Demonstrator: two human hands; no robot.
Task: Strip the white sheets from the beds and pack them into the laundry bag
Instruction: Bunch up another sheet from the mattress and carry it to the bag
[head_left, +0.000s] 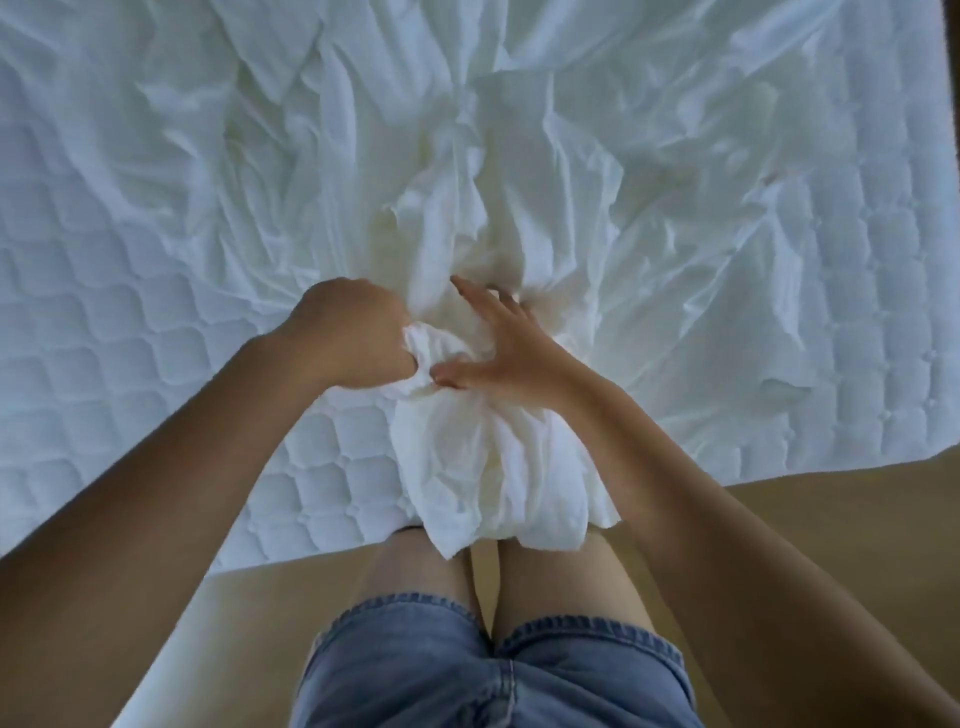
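— White sheet (483, 452), just one?
— One, bunched at the near edge of the one quilted mattress (130, 353), hanging over it. Two hands on it: left hand (353, 327) clutches a fistful, right hand (501, 356) lies spread, fingers pressing the cloth.

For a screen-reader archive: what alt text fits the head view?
A person's left hand grips a bunched white sheet at a bed's edge while the right hand presses on it with fingers spread. The rest of the sheet lies crumpled over a quilted mattress; denim shorts and a wood floor show below.
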